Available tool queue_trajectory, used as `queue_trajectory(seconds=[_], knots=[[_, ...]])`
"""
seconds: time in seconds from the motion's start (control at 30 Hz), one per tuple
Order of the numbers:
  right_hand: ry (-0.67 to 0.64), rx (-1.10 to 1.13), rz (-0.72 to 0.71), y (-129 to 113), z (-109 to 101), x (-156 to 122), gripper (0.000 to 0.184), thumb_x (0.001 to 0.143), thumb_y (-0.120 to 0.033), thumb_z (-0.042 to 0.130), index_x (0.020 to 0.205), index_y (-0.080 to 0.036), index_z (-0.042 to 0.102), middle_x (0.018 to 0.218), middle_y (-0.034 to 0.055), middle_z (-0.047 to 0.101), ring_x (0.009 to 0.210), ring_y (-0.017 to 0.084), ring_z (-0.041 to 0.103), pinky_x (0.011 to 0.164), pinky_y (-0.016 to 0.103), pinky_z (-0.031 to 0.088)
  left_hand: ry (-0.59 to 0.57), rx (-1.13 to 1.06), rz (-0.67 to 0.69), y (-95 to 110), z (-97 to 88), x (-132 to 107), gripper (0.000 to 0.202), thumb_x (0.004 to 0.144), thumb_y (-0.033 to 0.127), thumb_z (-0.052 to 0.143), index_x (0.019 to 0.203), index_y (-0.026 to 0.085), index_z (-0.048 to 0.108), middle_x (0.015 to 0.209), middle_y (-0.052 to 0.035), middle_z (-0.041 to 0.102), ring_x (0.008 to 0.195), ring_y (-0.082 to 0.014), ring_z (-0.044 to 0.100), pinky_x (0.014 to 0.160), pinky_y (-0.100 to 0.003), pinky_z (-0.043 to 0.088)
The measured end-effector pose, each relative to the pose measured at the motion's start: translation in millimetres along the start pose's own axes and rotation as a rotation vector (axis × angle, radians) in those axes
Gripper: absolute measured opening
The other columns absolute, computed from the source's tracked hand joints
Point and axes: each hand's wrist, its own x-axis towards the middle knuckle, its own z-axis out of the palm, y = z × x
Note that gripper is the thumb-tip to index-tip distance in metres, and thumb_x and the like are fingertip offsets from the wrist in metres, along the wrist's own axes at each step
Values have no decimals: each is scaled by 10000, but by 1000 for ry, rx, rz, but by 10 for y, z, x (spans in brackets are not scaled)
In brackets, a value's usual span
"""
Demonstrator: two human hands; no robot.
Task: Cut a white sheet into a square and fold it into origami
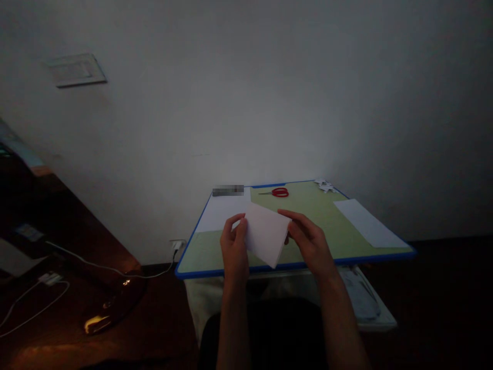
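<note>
Between my two hands a white piece of paper (266, 234) is held up, tilted, above the near part of the table. My left hand (235, 241) pinches its left side between thumb and fingers. At the paper's right corner, my right hand (308, 237) grips it, with the index finger along the upper edge. The paper looks folded, though its layers are hard to make out. Beyond it lie red-handled scissors (280, 192), their blades pointing left.
The green table (319, 221) has a blue rim. White sheets lie at its left (215, 213) and right (365, 222). Paper scraps (325, 185) sit at the back right, a blurred-out object (228, 190) at the back left. An open drawer (379, 316) juts out below; a cable (111, 270) hangs left.
</note>
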Motion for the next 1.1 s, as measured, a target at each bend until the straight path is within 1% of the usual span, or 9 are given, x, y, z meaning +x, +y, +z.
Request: queue_trajectory(seconds=[0.13,0.3,0.43,0.53,0.6,0.7,0.83,0.93,1.1], knots=[[8,52,35,63,12,15,384,965,-524,679,1225,-253,755,948,41,740,758,180,648,688,308,549,-5,-50,-41,-1,46,-10,442,792,526,793,1049,181,693,761,-11,710,602,-137,613,509,-203,428],[50,22,46,52,29,46,363,963,-535,673,1154,-239,761,870,27,726,737,181,625,694,307,532,-11,-106,-50,14,60,-14,456,756,506,833,1046,182,695,762,-4,714,603,-130,613,522,-203,429],[54,-22,27,30,27,56,384,986,-573,614,915,-215,732,770,12,653,717,176,577,678,296,494,-16,-64,-4,13,34,-16,488,772,507,843,1095,184,673,737,2,715,605,-132,621,520,-191,419],[58,-56,42,11,37,53,396,945,-564,677,775,-206,676,717,1,606,709,172,562,652,277,469,-12,-17,51,23,23,-33,449,814,491,829,1105,192,662,773,-9,738,622,-134,640,526,-188,433],[72,-70,67,-3,49,49,363,903,-534,741,774,-203,672,711,-7,600,683,161,544,606,259,440,-27,11,80,38,24,-46,424,832,474,824,1107,197,660,786,-12,749,643,-141,663,558,-196,463],[105,-84,95,-8,52,45,379,902,-539,736,756,-200,653,678,-22,561,628,142,487,540,246,375,-84,29,67,69,24,-64,410,835,472,822,1102,194,681,776,-14,753,656,-158,681,586,-216,491],[129,-100,106,14,22,53,434,887,-577,736,701,-200,626,668,-24,554,615,136,461,525,245,349,-143,134,94,131,17,-84,315,884,481,749,931,170,751,736,-15,722,690,-167,665,598,-221,486],[153,-105,106,22,20,71,419,831,-591,785,732,-200,672,674,-17,598,623,148,503,531,249,379,-147,213,120,171,13,-99,308,896,453,730,810,158,761,707,-7,690,699,-161,639,619,-220,485],[237,-71,95,3,66,107,406,750,-594,843,791,-207,729,769,24,732,709,200,640,617,283,495,-157,203,83,170,12,-98,320,885,462,747,832,149,787,691,-9,698,682,-162,639,612,-223,483]])
